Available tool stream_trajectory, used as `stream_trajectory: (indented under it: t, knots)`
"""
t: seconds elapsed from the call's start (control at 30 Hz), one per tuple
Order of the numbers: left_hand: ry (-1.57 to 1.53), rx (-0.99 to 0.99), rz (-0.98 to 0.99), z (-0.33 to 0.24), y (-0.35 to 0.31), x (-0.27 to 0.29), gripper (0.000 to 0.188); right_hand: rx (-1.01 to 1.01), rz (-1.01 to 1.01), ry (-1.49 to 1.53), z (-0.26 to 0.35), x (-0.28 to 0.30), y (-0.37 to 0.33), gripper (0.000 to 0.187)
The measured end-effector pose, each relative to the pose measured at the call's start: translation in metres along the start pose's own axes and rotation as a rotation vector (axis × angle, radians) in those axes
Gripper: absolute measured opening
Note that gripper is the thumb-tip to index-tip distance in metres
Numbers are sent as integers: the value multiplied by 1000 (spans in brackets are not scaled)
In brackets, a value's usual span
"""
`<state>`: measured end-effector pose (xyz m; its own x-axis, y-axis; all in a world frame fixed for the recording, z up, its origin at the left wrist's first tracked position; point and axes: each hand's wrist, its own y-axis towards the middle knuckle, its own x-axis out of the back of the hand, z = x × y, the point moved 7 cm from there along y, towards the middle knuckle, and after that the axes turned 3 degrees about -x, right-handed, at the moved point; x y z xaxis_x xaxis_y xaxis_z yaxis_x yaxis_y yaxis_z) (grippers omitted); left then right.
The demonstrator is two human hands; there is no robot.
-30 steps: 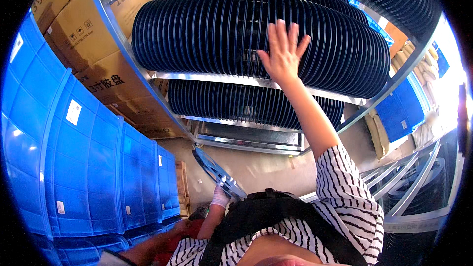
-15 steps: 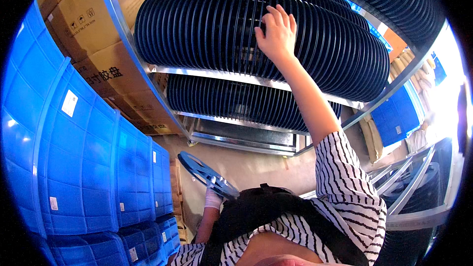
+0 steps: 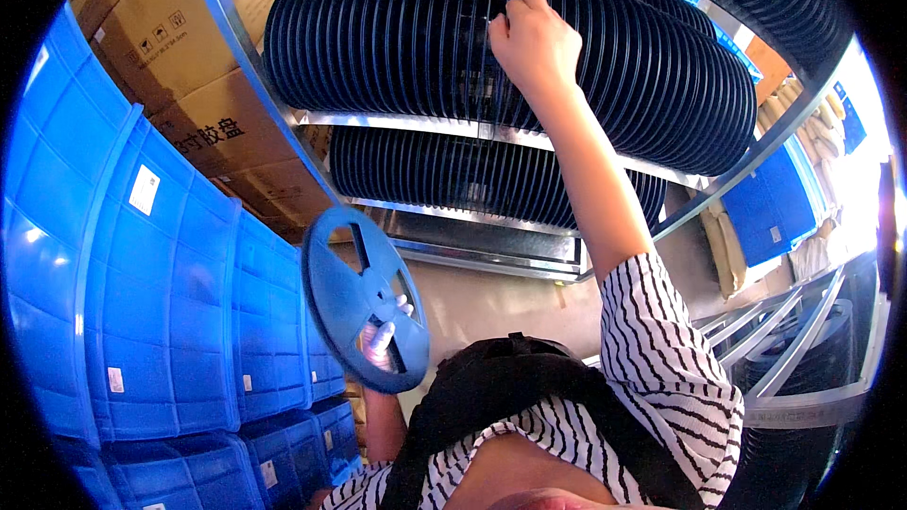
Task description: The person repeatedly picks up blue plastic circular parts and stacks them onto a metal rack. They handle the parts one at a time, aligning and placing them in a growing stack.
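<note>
My left hand (image 3: 378,345), in a pale glove, grips a blue plastic reel (image 3: 331,316) through its cut-outs. The reel tilts at lower left, in front of the blue bins. My right hand (image 3: 539,42) is bare and reaches over a long row of dark reels (image 3: 378,38) standing on edge in a metal rack. Its forefinger stretches out over the row's top, with the thumb apart from it. The other fingers are curled and partly hidden, and no reel is lifted in this hand.
Stacked blue bins (image 3: 189,312) line the left side, with cardboard boxes (image 3: 179,76) behind them. The metal rack (image 3: 529,137) holds more reels (image 3: 453,175) on a lower tier. At right stand a blue crate (image 3: 775,198), tan sacks (image 3: 803,132) and another metal frame (image 3: 803,406).
My left hand has raised the blue reel and turned its face more into view. My right hand has moved slightly up the row, its fingers going from spread to partly curled.
</note>
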<state>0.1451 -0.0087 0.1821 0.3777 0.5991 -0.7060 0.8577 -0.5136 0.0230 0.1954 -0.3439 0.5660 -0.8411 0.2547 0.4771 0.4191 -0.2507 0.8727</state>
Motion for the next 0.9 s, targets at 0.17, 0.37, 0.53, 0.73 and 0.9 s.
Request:
stream_trajectory:
  t: [0.17, 0.37, 0.53, 0.73, 0.9]
  knots:
    - [-7, -28, 208, -102, 12, -52, 73, -51, 89, 519, 38, 94, -87, 11]
    - [-111, -27, 506, -118, 72, -151, 80, -530, 256, 737, -58, 88, -195, 5]
    - [91, -2, 603, -109, 134, -208, 85, -411, 132, 570, -50, 114, -184, 4]
    - [-6, 53, 672, -101, 167, -236, 74, -368, 98, 504, -51, 121, -184, 5]
    - [47, 114, 638, -90, 186, -233, 66, -380, 79, 476, -52, 124, -186, 6]
